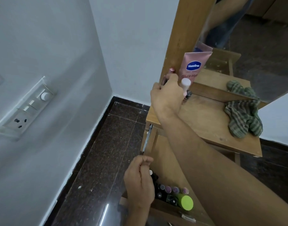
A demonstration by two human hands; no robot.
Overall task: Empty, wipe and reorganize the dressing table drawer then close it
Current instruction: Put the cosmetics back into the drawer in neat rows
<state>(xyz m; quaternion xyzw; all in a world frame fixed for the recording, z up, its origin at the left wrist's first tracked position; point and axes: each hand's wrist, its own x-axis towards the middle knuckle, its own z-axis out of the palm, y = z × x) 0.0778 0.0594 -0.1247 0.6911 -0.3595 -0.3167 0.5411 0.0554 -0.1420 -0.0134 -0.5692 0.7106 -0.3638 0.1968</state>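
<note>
Open wooden drawer (166, 163) juts out below the tabletop (202, 121), with small nail-polish bottles (175, 190) and a green-capped bottle (186, 202) inside. Right hand (167, 97) grips a slim pink tube (171, 70), seemingly parking it beside the pink Vaseline tube (193, 66). Left hand (138, 185) is curled, contents unclear.

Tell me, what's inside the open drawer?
Small purple-capped bottles, dark bottles and a green-capped container sit in the drawer. The left hand, gripping a white-capped bottle, and the right arm cover the rest.
</note>
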